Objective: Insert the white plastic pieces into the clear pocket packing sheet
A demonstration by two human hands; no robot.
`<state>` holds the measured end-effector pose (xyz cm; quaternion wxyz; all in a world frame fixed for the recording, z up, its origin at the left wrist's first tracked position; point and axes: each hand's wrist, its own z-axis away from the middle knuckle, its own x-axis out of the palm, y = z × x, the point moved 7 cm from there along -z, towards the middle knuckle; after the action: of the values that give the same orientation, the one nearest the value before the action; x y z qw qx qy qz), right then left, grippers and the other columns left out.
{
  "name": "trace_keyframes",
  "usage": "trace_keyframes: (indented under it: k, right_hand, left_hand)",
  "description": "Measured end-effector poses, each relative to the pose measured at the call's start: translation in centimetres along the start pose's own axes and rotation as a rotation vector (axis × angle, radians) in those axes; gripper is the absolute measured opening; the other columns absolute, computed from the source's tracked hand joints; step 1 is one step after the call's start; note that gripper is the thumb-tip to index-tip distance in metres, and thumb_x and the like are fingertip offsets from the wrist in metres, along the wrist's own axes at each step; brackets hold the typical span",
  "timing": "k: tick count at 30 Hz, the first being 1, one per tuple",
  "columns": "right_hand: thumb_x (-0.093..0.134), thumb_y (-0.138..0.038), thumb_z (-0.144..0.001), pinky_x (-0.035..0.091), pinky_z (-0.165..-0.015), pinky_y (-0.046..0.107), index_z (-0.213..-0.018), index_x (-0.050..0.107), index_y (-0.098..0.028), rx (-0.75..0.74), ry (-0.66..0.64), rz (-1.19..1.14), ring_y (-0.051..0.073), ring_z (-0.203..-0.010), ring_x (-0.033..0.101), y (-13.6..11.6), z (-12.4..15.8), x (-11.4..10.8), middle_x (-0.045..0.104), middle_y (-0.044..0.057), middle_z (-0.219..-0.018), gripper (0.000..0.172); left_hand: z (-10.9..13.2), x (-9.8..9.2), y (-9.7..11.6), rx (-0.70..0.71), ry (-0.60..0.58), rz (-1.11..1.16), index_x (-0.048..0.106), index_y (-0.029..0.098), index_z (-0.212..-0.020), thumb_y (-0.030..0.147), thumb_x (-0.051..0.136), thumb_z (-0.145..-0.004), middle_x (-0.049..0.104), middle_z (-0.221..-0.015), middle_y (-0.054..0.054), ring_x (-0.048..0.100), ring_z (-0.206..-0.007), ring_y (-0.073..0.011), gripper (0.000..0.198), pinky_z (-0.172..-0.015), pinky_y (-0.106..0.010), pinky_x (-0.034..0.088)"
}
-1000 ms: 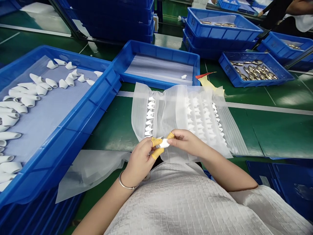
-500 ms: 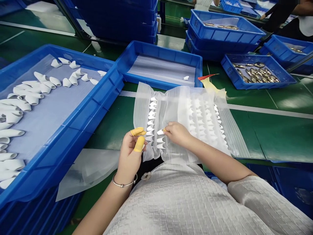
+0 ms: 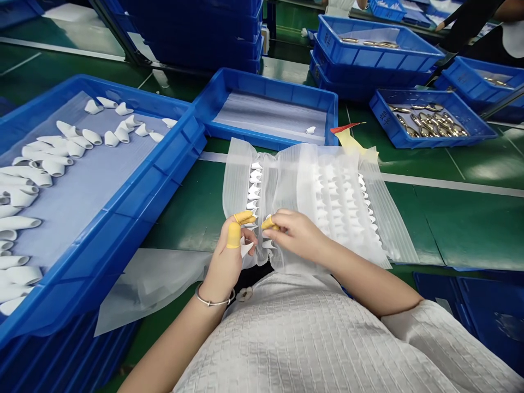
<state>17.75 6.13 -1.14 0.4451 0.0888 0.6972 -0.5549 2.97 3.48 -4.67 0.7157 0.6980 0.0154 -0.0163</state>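
Observation:
Before me lies a translucent foam packing sheet (image 3: 286, 174), with small white hollow pointed pieces in rows, some under its folds. My left hand (image 3: 229, 245), yellow finger cots on thumb and finger, is at the left row (image 3: 254, 191). Its curled fingers hold a white hollow piece (image 3: 246, 249); the thumb stands apart. Over the second row my right hand (image 3: 297, 234) is closed in a pinch, with a yellow cot at its fingertip. What it pinches is mostly hidden. Just below its fingers, a white piece (image 3: 268, 244) rests on the sheet.
A large blue tray (image 3: 151, 202) at left holds many loose white pieces. Behind the sheet, another blue tray (image 3: 266, 79) contains one white piece. Shiny metal parts fill a blue bin (image 3: 393, 136) at right. A red and yellow scrap (image 3: 354, 143) touches the sheet's back edge.
My left hand has moved right and slightly forward, and the white piece in its fingers now shows. My right hand has shifted slightly, with its fingers now drawn together near my left hand.

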Motion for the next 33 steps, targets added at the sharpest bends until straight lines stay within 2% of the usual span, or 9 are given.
trace_keyframes:
  k: [3, 7, 10, 14, 19, 23, 26, 28, 33]
  right_hand:
    - [0.066, -0.025, -0.094, 0.039, -0.069, 0.028, -0.081, 0.063, -0.019, -0.119, -0.05, -0.138, 0.015, -0.077, 0.052, -2.6, 1.1, 0.7, 0.053, 0.001, -0.083, 0.014]
    - [0.064, -0.021, -0.093, 0.04, -0.069, 0.028, -0.074, 0.059, -0.019, -0.056, -0.035, -0.293, 0.015, -0.075, 0.05, -1.8, 1.4, 0.7, 0.048, -0.001, -0.079, 0.02]
    - [0.059, -0.028, -0.095, 0.043, -0.072, 0.029, -0.077, 0.06, -0.019, 0.076, 0.03, -0.496, 0.015, -0.076, 0.052, 0.3, 1.6, -0.6, 0.05, -0.001, -0.082, 0.02]
    - [0.062, -0.038, -0.092, 0.042, -0.07, 0.03, -0.076, 0.061, -0.019, 0.165, -0.028, -0.614, 0.015, -0.074, 0.051, 1.4, 1.9, -1.1, 0.051, -0.001, -0.08, 0.025]
    - [0.068, -0.046, -0.086, 0.043, -0.067, 0.029, -0.084, 0.056, -0.021, 0.25, 0.025, -0.787, 0.015, -0.071, 0.051, 1.7, 2.3, 0.0, 0.054, -0.002, -0.077, 0.028]
    - [0.084, -0.04, -0.071, 0.041, -0.06, 0.026, -0.087, 0.053, -0.022, 0.276, 0.042, -0.693, 0.013, -0.069, 0.049, 1.4, 2.6, 0.9, 0.054, -0.004, -0.078, 0.039]
    - [0.074, -0.046, -0.082, 0.04, -0.06, 0.026, -0.075, 0.052, -0.02, 0.251, 0.051, -0.686, 0.013, -0.067, 0.049, 1.4, 2.4, 0.7, 0.052, -0.003, -0.072, 0.034]
    - [0.063, -0.053, -0.089, 0.041, -0.06, 0.027, -0.07, 0.053, -0.02, 0.271, 0.056, -0.759, 0.013, -0.064, 0.05, 2.0, 2.2, 0.6, 0.052, -0.002, -0.068, 0.039]
    - [0.065, -0.06, -0.085, 0.045, -0.062, 0.027, -0.074, 0.059, -0.018, 0.376, 0.102, -0.882, 0.011, -0.061, 0.052, 3.8, 2.3, 0.0, 0.056, -0.002, -0.069, 0.044]
  left_hand:
    - [0.3, 0.7, 0.3, -0.015, -0.08, 0.004, 0.057, 0.024, -0.128, 0.065, 0.037, -0.099, 0.059, -0.083, -0.002, 0.058, -0.072, -0.017, 0.054, -0.068, -0.032, 0.05]
    - [0.5, 1.5, 1.9, 0.093, -0.159, -0.128, 0.057, 0.025, -0.133, 0.057, 0.05, -0.098, 0.062, -0.098, -0.005, 0.06, -0.09, -0.0201, 0.048, -0.083, -0.036, 0.052]
    - [0.6, 2.0, 2.1, 0.097, -0.266, -0.174, 0.06, 0.028, -0.131, 0.046, 0.066, -0.09, 0.061, -0.107, -0.007, 0.061, -0.088, -0.0199, 0.045, -0.08, -0.035, 0.054]
    - [1.0, 2.3, 1.4, 0.044, -0.375, -0.28, 0.064, 0.028, -0.128, 0.034, 0.069, -0.089, 0.062, -0.087, -0.002, 0.056, -0.071, -0.0163, 0.041, -0.067, -0.03, 0.05]
    - [1.3, 2.2, 0.7, -0.039, -0.32, -0.263, 0.062, 0.022, -0.112, 0.033, 0.071, -0.086, 0.062, -0.078, 0.001, 0.058, -0.068, -0.0157, 0.03, -0.062, -0.028, 0.047]
    - [1.5, 2.5, 0.8, -0.012, -0.286, -0.324, 0.06, 0.021, -0.104, 0.034, 0.072, -0.083, 0.066, -0.079, 0.001, 0.062, -0.069, -0.0171, 0.028, -0.062, -0.029, 0.048]
    - [1.8, 2.7, 0.7, -0.013, -0.294, -0.281, 0.06, 0.02, -0.103, 0.034, 0.07, -0.085, 0.065, -0.078, 0.001, 0.061, -0.068, -0.0165, 0.025, -0.062, -0.028, 0.048]
    - [2.0, 2.9, 0.4, -0.048, -0.322, -0.191, 0.06, 0.02, -0.107, 0.034, 0.068, -0.087, 0.067, -0.082, -0.001, 0.062, -0.071, -0.0167, 0.026, -0.064, -0.029, 0.049]
    - [2.3, 3.3, -0.4, -0.116, -0.37, -0.043, 0.056, 0.02, -0.118, 0.034, 0.067, -0.089, 0.069, -0.092, -0.005, 0.064, -0.079, -0.0185, 0.034, -0.071, -0.033, 0.052]
